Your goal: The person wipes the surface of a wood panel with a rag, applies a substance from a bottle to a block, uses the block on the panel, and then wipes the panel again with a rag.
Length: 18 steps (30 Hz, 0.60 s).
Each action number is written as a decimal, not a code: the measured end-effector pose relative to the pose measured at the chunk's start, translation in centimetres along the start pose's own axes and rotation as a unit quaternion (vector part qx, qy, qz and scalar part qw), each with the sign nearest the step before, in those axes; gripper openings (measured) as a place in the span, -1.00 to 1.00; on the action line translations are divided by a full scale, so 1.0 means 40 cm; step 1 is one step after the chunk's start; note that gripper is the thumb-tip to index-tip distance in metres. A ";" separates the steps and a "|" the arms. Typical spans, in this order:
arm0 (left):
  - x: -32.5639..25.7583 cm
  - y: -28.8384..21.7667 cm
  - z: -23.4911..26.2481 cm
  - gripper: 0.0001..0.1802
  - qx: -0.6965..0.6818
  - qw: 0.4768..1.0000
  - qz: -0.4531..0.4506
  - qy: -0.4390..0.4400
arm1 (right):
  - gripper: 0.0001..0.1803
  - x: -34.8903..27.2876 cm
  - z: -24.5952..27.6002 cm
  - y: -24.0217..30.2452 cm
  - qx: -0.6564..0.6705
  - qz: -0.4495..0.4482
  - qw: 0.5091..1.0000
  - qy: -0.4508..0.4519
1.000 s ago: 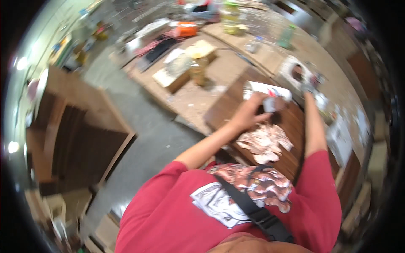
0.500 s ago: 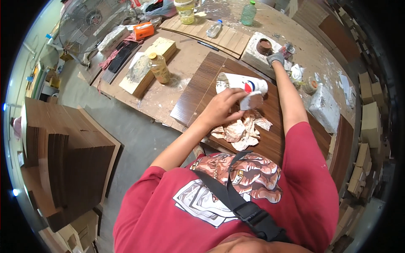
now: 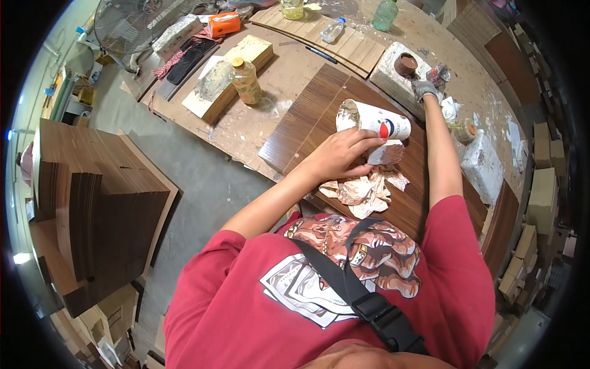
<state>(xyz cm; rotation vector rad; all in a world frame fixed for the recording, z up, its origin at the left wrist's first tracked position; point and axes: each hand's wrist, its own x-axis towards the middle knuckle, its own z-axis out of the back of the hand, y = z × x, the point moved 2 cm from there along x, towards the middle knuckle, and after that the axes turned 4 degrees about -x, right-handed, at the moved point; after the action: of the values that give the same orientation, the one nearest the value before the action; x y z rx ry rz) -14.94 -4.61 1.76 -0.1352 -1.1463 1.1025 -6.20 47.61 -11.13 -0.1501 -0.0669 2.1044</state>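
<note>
My bare left hand [image 3: 349,150] is closed on a small white flat piece [image 3: 386,152] with a brown smear across its face. The piece is just above a crumpled, stained cloth [image 3: 362,192] and below a white paper cup [image 3: 376,119] lying on its side. My right hand [image 3: 424,91], in a grey glove, reaches to the edge of a white foam block [image 3: 393,77]. A small brown-coated pot [image 3: 406,64] sits in that block. Beside the glove is a clear crumpled container [image 3: 439,75] with something reddish in it. The glove's fingers are too small to read.
A dark wood-grain board [image 3: 332,104] lies under the cup and cloth. Farther off are a yellow-capped bottle [image 3: 246,83], a wooden block [image 3: 228,79], slats [image 3: 326,38] and a green bottle [image 3: 385,15]. Stacked brown panels [image 3: 104,209] stand on the left; another foam block [image 3: 482,167] lies right.
The whole view has shifted, so the bench items appear lower and farther right. My left hand has brought the white piece down nearer the cloth. The gloved right hand stays by the foam block.
</note>
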 end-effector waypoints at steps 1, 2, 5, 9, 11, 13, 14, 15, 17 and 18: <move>-0.002 0.000 0.004 -0.31 0.003 1.000 0.006 0.002 | -0.55 -0.014 0.015 -0.005 0.036 -0.009 0.999 0.001; -0.009 0.004 0.007 -0.31 0.010 1.000 0.013 0.000 | -0.59 -0.034 0.017 0.013 0.109 -0.021 0.994 0.004; -0.019 0.009 0.012 -0.31 0.013 1.000 0.024 -0.011 | -0.72 -0.151 0.064 0.036 0.403 -0.089 0.911 0.006; 0.000 0.001 0.009 -0.32 -0.049 0.994 0.090 -0.035 | -0.80 -0.253 0.104 -0.078 0.599 -0.097 0.793 -0.054; -0.012 0.017 0.021 -0.33 -0.059 0.988 0.117 -0.081 | -0.77 -0.317 0.157 -0.009 0.693 -0.061 0.718 -0.035; -0.022 0.021 0.030 -0.33 -0.062 0.982 0.138 -0.115 | -0.76 -0.351 0.198 0.044 0.789 -0.046 0.612 -0.014; -0.021 0.018 0.037 -0.33 -0.057 0.980 0.143 -0.124 | -0.75 -0.368 0.211 0.062 0.835 -0.025 0.550 0.014; -0.020 0.017 0.041 -0.32 -0.048 0.981 0.137 -0.133 | -0.73 -0.372 0.226 0.070 0.874 -0.001 0.484 0.043; -0.013 0.019 0.043 -0.32 -0.045 0.982 0.126 -0.133 | -0.72 -0.356 0.222 0.057 0.887 0.003 0.453 0.086; -0.011 0.020 0.042 -0.32 -0.045 0.983 0.118 -0.134 | -0.73 -0.345 0.215 0.055 0.902 -0.038 0.416 0.105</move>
<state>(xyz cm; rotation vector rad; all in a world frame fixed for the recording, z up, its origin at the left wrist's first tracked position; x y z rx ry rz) -16.73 -5.25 1.79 -0.2023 -1.4493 1.3076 -2.24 34.74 -1.73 0.8741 2.1818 0.9580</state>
